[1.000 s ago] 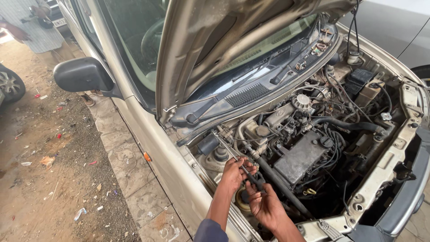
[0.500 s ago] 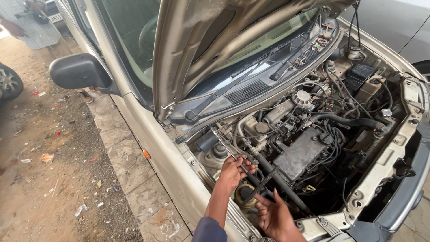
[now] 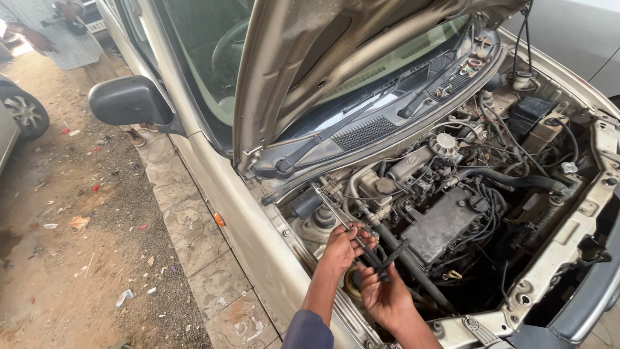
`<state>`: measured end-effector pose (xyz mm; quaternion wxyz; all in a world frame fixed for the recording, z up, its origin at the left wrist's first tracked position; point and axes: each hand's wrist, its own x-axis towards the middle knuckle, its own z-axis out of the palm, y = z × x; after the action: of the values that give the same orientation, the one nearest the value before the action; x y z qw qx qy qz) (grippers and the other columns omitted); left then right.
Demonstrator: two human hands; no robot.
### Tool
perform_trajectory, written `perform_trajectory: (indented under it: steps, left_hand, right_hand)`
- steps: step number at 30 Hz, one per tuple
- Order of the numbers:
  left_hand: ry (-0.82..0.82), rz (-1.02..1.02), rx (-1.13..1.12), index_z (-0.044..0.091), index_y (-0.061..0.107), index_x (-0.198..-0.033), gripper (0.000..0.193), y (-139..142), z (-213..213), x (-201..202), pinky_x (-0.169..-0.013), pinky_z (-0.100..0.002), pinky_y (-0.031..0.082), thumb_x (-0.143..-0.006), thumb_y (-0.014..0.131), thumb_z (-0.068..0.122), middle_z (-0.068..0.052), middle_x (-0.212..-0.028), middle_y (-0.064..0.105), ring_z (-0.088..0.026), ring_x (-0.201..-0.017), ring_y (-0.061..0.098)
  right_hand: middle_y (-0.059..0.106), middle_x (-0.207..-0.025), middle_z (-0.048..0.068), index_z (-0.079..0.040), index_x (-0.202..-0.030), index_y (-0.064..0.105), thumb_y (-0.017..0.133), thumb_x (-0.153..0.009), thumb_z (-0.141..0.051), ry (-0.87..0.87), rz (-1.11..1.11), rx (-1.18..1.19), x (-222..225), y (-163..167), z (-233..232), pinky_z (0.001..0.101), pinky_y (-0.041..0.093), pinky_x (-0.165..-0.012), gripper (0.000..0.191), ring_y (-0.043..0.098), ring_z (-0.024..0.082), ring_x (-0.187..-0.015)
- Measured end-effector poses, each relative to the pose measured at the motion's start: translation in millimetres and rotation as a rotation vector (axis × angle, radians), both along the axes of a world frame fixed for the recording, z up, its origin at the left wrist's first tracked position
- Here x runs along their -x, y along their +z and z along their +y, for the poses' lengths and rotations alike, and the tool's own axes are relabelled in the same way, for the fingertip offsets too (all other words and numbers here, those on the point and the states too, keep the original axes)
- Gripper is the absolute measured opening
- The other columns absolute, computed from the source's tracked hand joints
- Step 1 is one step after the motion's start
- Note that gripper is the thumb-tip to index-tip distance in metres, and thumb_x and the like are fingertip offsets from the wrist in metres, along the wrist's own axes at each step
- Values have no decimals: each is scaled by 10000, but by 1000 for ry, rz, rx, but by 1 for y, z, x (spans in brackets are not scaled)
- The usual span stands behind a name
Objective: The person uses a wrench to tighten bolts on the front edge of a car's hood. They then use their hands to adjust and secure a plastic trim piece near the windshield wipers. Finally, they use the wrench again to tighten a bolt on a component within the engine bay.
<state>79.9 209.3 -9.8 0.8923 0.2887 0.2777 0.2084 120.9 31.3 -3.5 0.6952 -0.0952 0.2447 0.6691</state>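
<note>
Leaning in over the near edge of the engine bay (image 3: 581,213), so both hands can get down low beside the engine. The left hand (image 3: 341,247) is curled shut around a thin metal rod (image 3: 336,213) that slants up toward the raised hood (image 3: 310,71), probably to steady it. The right hand (image 3: 382,294) sits just below, fingers half closed on a dark ribbed hose (image 3: 391,255) next to the black engine cover (image 3: 445,223), holding it out of the tangle.

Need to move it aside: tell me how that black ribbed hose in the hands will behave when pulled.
The ribbed hose probably flexes rather than staying stiff, given its corrugations. It looks light for its size. Both the left hand and right hand grip it, and grime may make it slippery.
</note>
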Motion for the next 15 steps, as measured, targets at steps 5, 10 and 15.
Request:
perform_trajectory:
  steps: [5,10,15]
  left_hand:
    - [7,-104,15,-26,571,-1138,189,6,-3,-6,-881,-503,652,-1082,461,117,-168,-901,666,-373,-944,746]
    - [-74,-155,-19,-32,581,-1096,194,17,3,0,-885,-502,640,-1093,474,130,-151,-917,670,-360,-950,740]
    - [-50,-33,-14,-40,592,-1066,243,13,3,4,-827,-503,663,-1083,448,154,-146,-871,655,-366,-901,749]
  right_hand:
    - [676,-808,19,-10,-1070,594,591,-993,-414,-205,13,60,-12,-3,9,181,533,-534,411,619,68,-583]
    - [754,-835,58,-33,-1076,562,660,-926,-194,-193,-1576,397,-19,-4,10,271,486,-518,241,608,115,-576]
    - [664,-771,105,-2,-1128,654,643,-978,-349,-11,-1736,539,-21,-11,-17,292,450,-500,379,568,140,-564]
